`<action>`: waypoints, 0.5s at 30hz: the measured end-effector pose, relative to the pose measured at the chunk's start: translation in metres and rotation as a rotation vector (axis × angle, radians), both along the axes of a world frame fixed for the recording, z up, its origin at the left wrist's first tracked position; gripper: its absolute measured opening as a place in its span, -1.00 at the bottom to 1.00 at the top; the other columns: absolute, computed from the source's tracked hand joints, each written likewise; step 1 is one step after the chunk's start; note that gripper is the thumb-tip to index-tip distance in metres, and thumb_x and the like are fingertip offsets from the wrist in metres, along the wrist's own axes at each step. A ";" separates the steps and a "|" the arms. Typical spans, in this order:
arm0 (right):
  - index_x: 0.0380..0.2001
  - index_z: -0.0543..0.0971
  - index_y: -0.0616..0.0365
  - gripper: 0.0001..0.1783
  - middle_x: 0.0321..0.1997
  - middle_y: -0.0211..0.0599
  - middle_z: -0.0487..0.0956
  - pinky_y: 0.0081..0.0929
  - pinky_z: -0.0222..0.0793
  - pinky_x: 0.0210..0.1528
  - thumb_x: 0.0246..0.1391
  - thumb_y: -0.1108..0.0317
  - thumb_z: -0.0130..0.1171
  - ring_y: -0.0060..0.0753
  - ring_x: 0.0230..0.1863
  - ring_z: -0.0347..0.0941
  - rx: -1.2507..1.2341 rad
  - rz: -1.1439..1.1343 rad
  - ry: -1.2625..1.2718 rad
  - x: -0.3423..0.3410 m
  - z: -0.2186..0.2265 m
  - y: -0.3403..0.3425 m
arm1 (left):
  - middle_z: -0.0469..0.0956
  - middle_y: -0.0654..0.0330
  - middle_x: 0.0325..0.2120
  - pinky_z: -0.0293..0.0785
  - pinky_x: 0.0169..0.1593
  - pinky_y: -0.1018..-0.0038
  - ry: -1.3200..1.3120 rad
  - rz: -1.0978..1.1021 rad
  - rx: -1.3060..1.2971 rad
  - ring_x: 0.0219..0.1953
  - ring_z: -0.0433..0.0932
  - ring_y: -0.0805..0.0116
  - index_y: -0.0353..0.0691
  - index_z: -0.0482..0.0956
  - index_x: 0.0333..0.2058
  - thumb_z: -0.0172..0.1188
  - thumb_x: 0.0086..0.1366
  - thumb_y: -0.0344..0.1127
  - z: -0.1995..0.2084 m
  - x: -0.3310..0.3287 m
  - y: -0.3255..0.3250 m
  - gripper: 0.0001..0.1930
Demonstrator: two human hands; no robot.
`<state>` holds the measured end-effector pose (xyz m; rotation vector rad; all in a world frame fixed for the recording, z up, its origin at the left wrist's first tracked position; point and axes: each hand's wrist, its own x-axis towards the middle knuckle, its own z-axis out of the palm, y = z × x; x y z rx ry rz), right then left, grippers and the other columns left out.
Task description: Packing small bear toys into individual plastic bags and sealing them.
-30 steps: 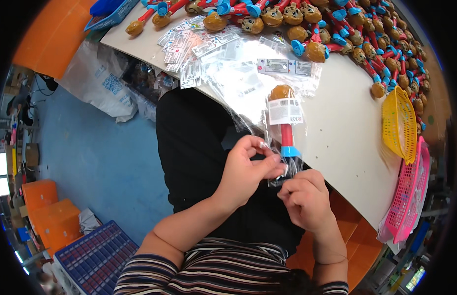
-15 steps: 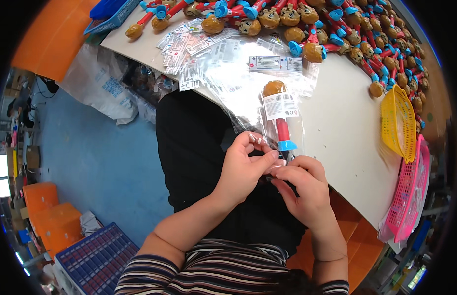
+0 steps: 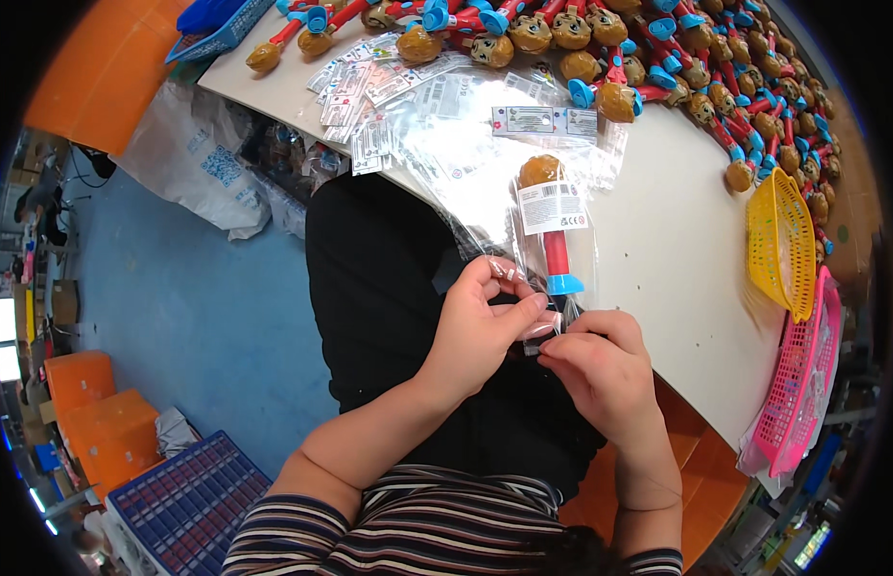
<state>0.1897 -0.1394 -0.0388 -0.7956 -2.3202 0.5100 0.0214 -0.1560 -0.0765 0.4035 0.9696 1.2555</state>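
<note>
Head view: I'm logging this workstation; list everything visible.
bagged toy: one; red, brown, blue; centre
loose toys: many, same colours, far side
bags: several, clear, table's left
table: one, white, right
basket: one, yellow, right
long basket: one, pink, right
upper basket: one, blue, left
sack: one, white, left
boxy items: two, orange, lower left
crate: one, blue, lower left
trousers: one, black, centre
shirt: one, striped, bottom
left hand, right hand: one each, at bagged toy
</note>
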 end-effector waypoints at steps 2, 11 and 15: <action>-0.30 0.56 0.11 -0.68 -0.36 -0.42 0.57 -0.42 0.36 -0.20 -0.22 0.57 0.34 -0.33 -0.22 0.45 -0.059 -0.027 0.021 -0.001 0.001 0.000 | 0.46 0.14 -0.29 0.68 -0.19 0.47 0.011 0.003 0.010 -0.29 0.64 0.30 -0.31 0.32 -0.17 0.16 0.25 -0.60 -0.001 0.000 0.000 -0.77; -0.33 0.54 0.13 -0.65 -0.36 -0.36 0.55 -0.40 0.39 -0.18 -0.28 0.66 0.32 -0.27 -0.21 0.46 -0.012 -0.016 -0.006 0.001 0.001 0.002 | 0.46 0.15 -0.29 0.68 -0.20 0.47 0.013 -0.002 -0.011 -0.29 0.64 0.30 -0.31 0.32 -0.18 0.16 0.25 -0.59 0.001 0.001 0.000 -0.77; -0.42 0.46 0.10 -0.66 -0.36 -0.35 0.56 -0.37 0.40 -0.18 -0.26 0.73 0.27 -0.20 -0.20 0.45 -0.143 0.095 0.062 0.003 0.000 0.000 | 0.45 0.15 -0.29 0.67 -0.20 0.48 0.032 0.011 0.046 -0.29 0.63 0.31 -0.31 0.31 -0.19 0.16 0.24 -0.61 -0.007 -0.001 0.003 -0.77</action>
